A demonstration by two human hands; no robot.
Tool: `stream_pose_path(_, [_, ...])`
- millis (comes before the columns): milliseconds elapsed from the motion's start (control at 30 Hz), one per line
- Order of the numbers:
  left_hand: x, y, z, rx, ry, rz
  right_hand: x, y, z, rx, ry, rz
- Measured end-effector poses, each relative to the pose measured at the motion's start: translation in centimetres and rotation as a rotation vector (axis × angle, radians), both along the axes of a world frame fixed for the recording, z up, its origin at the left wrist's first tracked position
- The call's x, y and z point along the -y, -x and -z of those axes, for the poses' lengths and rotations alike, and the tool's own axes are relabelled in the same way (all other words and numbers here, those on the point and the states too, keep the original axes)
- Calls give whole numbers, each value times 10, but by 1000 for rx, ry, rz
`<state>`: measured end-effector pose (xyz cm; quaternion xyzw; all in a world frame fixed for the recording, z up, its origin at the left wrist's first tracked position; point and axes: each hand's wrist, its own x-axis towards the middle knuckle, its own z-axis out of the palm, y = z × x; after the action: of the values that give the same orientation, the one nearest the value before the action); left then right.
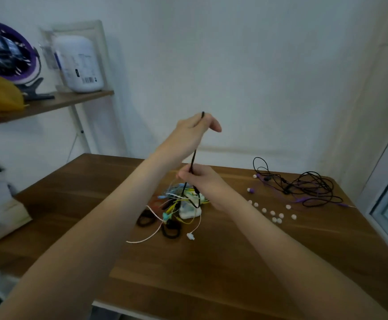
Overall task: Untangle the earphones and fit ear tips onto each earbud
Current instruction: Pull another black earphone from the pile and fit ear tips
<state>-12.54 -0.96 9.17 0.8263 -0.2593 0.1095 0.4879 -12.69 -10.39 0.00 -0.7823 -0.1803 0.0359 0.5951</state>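
Cable of the black earphone (194, 155) is stretched between both hands above the table (234, 262): my left hand (196, 127) pinches its upper end, and my right hand (203, 181) pinches it lower, just over the coloured tangle (181, 204). It looks light, soft and thin, so I judge I should grip close to the tangle and pull gently.

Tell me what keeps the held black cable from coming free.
The left hand and right hand grip the black cable. Below the right hand, its loop drops into the pile of coloured earphones, among their cords. Nothing else visible blocks it.
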Motion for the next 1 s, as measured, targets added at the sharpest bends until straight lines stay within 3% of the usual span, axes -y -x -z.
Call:
stream_pose_path(167, [-35, -14, -25, 153, 320, -231, -8, -12, 6, -5, 186, -28])
stream_pose_path(300, [-60, -13, -37, 42, 510, -185, -15, -21, 7, 27, 230, -48])
stream_pose_path(367, [-70, -13, -33, 85, 243, -237, -21, -28, 4, 68, 217, -10])
stream_pose_path(433, [-81, -15, -24, 141, -328, -300, -25, -37, 2, 77, 134, 19])
stream_pose_path(500, [-88, -14, -12, 38, -963, -333, -30, -43, -2, 95, 107, 48])
stream_pose_path(533, [-92, -14, -5, -60, -1154, -310, -31, -45, -4, 113, 94, 66])
stream_pose_path(567, [-96, -14, 0, -152, -1227, -282, -32, -48, -6, 132, 77, 81])
stream_pose_path(633, [-103, -18, 5, -241, -1141, -220, -32, -50, -8, 163, 50, 77])
stream_pose_path(733, [-110, -23, 6, -194, -810, -191, -27, -49, -4, 105, 47, -15])
stream_pose_path(800, [-109, -26, 6, -188, -612, -202, -25, -49, 1, 76, 153, -83])
stream_pose_path(1000, [-95, -47, 20, -68, -383, -371, -21, -55, 15, 44, 302, -117])
